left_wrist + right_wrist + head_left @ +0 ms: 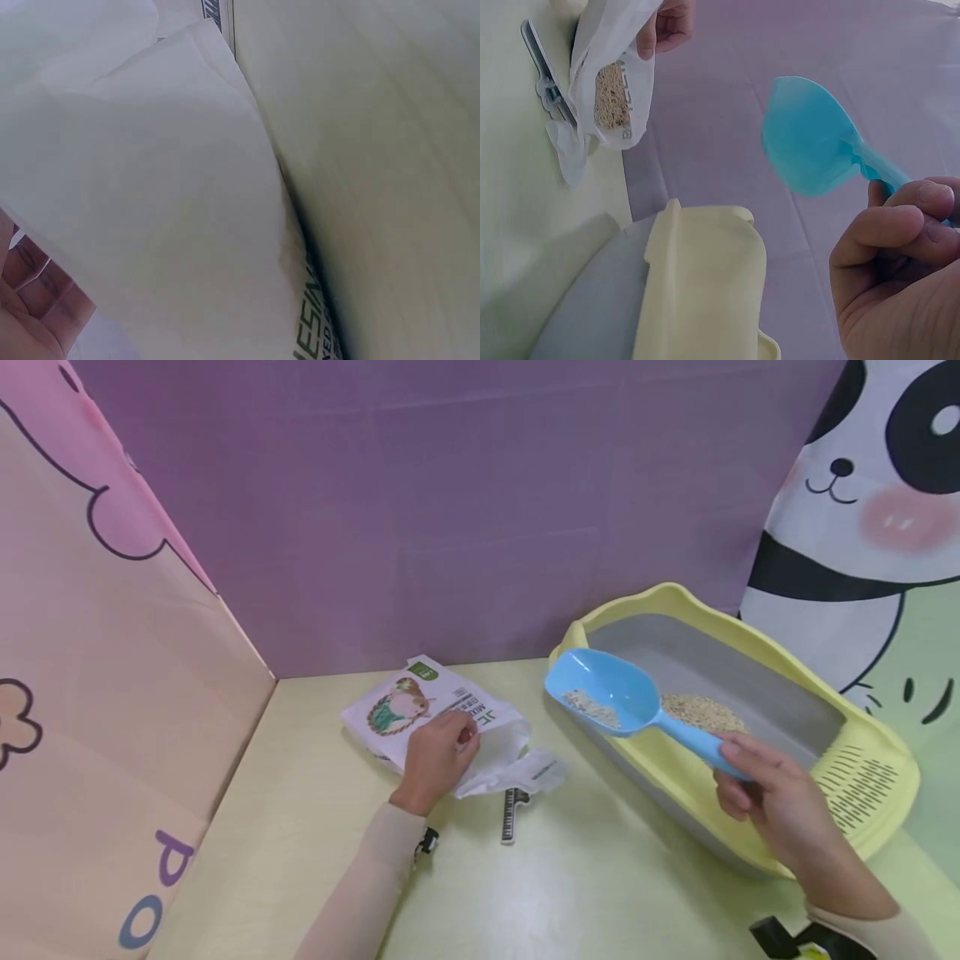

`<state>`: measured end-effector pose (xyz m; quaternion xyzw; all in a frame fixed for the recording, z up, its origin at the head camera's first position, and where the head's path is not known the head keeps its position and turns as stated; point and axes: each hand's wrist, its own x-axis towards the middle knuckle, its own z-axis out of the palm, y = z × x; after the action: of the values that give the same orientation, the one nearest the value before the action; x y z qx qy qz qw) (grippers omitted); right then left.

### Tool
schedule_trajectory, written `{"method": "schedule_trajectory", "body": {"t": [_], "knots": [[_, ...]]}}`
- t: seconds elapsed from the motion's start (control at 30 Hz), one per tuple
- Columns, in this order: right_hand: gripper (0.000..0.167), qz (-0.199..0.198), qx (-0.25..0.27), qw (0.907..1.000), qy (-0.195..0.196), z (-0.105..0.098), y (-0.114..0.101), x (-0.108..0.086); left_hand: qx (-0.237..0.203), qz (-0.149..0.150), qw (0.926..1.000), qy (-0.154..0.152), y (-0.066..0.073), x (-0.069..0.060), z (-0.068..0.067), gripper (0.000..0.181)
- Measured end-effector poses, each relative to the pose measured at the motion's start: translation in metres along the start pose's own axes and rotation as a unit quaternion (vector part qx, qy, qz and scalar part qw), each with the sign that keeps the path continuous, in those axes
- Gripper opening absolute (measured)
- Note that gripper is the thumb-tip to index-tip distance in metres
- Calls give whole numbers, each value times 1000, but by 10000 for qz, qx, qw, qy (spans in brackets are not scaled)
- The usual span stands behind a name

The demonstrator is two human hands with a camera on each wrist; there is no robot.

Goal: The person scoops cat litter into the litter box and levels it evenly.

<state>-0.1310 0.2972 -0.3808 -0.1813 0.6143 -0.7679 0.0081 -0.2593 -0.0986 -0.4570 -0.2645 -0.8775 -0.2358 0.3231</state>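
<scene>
My left hand (440,758) pinches the edge of a white printed bag (465,693) lying on the table. In the right wrist view, the bag's open mouth shows beige grains (611,97) inside. White plastic film hides much of that hand in the left wrist view. The handle of a blue scoop (622,681) is gripped by my right hand (783,810). Some pale grains (592,707) lie in the scoop's bowl, which is over the near left rim of a yellow and grey litter box (862,731). A small pile of beige litter (701,712) rests on its floor.
What looks like a box cutter (510,818) lies on the table, partly beneath the torn bag flap (540,768). A purple backdrop (450,527) stands behind the table. Printed panels rise at the left (112,652) and at the right, with a panda (832,552).
</scene>
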Motion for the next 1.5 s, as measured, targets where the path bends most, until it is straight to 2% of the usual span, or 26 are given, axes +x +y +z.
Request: {"method": "schedule_trajectory", "body": {"t": [0.4, 0.57, 0.73, 0.8, 0.87, 0.97, 1.03, 1.07, 1.2, 1.33, 1.4, 1.5], "knots": [[39, 238, 155, 9973, 683, -34, -20, -3, -36, 43, 10000, 65, 1, 0, 0, 7], [33, 426, -258, 9930, 1068, -45, -30, -2, -28, 51, 10000, 39, 1, 0, 0, 7], [27, 560, -994, 9850, 1297, -53, -36, 2, -15, 71, 9999, 75, 2, 1, 0, 7], [24, 644, -1502, 9770, 1372, -56, -38, 5, -4, 68, 9999, 85, 2, 1, 0, 7], [23, 798, -2152, 9623, 1457, -59, -40, 9, 8, 65, 10000, 71, 2, 1, 0, 7], [25, 1196, -3176, 9281, 1529, -63, -42, 15, 0, 47, 10000, 28, 2, 1, 0, 7], [30, 1443, -3650, 9071, 1519, -65, -44, 19, -15, 30, 10000, 4, 2, 2, -1, 8], [32, 1532, -3801, 8998, 1498, -66, -44, 22, -21, 23, 10000, -5, 2, 2, -1, 8], [37, 1723, -4134, 8828, 1415, -70, -44, 31, -24, 5, 10000, -10, 2, 2, 0, 7], [39, 1841, -4329, 8714, 1391, -74, -41, 40, -29, 9, 10000, -28, 2, 2, 0, 6], [41, 1909, -4409, 8659, 1388, -77, -39, 45, -40, 6, 10000, -36, 2, 2, -1, 6], [43, 2003, -4448, 8627, 1332, -83, -36, 52, -45, 13, 10000, -28, 2, 2, -1, 6]]}}
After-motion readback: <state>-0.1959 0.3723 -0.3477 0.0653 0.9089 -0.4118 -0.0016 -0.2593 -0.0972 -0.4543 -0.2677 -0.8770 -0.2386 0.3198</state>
